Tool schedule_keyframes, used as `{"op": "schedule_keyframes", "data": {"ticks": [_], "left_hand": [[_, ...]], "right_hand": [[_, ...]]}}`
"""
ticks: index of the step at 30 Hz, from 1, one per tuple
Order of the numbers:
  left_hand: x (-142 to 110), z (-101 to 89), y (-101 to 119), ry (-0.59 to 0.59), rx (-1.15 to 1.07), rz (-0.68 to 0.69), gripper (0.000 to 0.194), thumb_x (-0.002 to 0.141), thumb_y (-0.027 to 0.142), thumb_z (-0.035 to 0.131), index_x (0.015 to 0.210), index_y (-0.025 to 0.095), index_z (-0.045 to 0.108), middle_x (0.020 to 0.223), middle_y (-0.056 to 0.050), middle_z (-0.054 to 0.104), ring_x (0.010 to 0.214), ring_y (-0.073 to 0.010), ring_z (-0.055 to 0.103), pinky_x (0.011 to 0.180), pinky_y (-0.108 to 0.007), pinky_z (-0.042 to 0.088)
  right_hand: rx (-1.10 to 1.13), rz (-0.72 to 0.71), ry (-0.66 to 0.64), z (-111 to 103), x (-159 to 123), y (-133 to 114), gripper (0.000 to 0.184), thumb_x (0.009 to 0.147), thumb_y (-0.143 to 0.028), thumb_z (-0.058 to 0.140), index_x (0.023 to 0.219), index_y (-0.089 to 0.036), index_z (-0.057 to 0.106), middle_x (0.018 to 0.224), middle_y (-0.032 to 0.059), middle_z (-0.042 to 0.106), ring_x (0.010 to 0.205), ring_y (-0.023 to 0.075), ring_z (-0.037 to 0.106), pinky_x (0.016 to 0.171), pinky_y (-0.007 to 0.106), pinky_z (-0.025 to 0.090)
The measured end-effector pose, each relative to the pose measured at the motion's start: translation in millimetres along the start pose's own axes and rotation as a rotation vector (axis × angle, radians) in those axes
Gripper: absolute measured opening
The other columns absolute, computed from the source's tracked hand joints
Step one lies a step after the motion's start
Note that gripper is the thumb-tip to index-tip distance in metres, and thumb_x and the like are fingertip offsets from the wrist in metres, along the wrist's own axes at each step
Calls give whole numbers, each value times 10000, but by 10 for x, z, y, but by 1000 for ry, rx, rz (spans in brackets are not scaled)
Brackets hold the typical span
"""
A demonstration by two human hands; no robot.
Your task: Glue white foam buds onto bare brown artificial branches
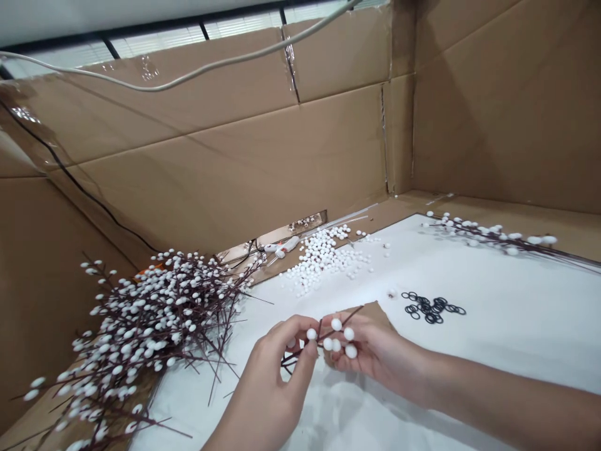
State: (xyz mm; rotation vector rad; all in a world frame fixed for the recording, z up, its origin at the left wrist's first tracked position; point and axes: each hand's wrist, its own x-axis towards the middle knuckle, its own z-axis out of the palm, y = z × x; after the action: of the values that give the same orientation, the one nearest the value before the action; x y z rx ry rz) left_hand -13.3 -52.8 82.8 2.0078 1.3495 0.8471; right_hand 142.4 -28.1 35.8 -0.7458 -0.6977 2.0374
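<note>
My left hand (pixel 279 376) pinches dark brown twigs tipped with white berry-like balls between thumb and fingers. Opposite it, my right hand (pixel 370 347) has its fingers curled round the same small berry sprig (pixel 336 344), several white balls showing in front of the fingers. A dark stem end sticks up past the right fingers. How the stems cross between the two hands is partly hidden by the fingers. Under and behind the right hand lies a piece of brown cardboard (pixel 378 313) on the white work surface (pixel 493 338).
A large heap of white-berried twigs (pixel 159 319) fills the left side. Loose white balls (pixel 323 257) lie at the back middle, near a white glue gun (pixel 282 247). Black rings (pixel 429 307) lie to the right, with finished-looking sprays (pixel 498 235) beyond. Cardboard walls (pixel 235 169) enclose the space.
</note>
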Motion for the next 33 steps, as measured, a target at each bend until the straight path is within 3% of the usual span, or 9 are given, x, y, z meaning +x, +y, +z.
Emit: {"op": "schedule_keyframes", "data": {"ticks": [5, 10, 14, 19, 23, 27, 33], "left_hand": [[-10, 51, -23, -5, 28, -2, 126, 804, 320, 497, 834, 245, 593, 709, -5, 602, 637, -166, 521, 590, -225, 397], [5, 93, -40, -28, -49, -29, 154, 801, 349, 500, 778, 222, 584, 690, -13, 601, 602, -160, 500, 552, -223, 371], [-19, 120, 13, -5, -110, -45, 192, 796, 364, 496, 709, 218, 588, 691, -28, 607, 616, -174, 497, 548, -232, 367], [-24, 163, 51, 22, -86, -45, 191, 783, 317, 510, 633, 223, 582, 660, -23, 606, 611, -177, 499, 567, -241, 377], [-13, 187, 19, 45, -67, 4, 189, 785, 277, 503, 628, 222, 594, 641, -18, 608, 595, -169, 501, 550, -236, 362], [-17, 202, -37, 64, -30, 13, 189, 802, 281, 492, 652, 222, 591, 655, -16, 610, 605, -166, 504, 562, -238, 357], [-18, 202, -108, 6, 54, 18, 210, 843, 300, 432, 706, 215, 566, 695, -16, 600, 632, -161, 500, 567, -237, 347]], "right_hand": [[83, 4, 124, 17, -13, -52, 342, 573, -24, 515, 895, -133, 553, 797, 61, 627, 734, 131, 626, 761, 243, 494], [147, -77, 187, -6, -6, -65, 234, 645, -15, 520, 819, -171, 519, 725, 21, 602, 710, 124, 623, 765, 247, 502], [150, -82, 129, -20, 12, -72, 139, 709, -138, 639, 767, -176, 518, 711, 9, 583, 711, 110, 605, 723, 210, 483], [16, -120, -35, -3, 4, -59, 280, 640, -319, 746, 674, -163, 516, 699, -12, 567, 567, 77, 521, 517, 198, 398], [-6, -137, -105, -26, 20, -11, 327, 638, -424, 728, 728, -158, 561, 646, -18, 557, 559, 89, 521, 503, 204, 364], [7, -113, -112, -44, 36, -1, 335, 657, -431, 713, 835, -169, 604, 665, -19, 569, 537, 76, 509, 495, 200, 349], [47, -125, -45, -23, 24, -5, 385, 616, -344, 764, 938, -205, 608, 853, 0, 621, 635, 89, 553, 571, 220, 393]]}}
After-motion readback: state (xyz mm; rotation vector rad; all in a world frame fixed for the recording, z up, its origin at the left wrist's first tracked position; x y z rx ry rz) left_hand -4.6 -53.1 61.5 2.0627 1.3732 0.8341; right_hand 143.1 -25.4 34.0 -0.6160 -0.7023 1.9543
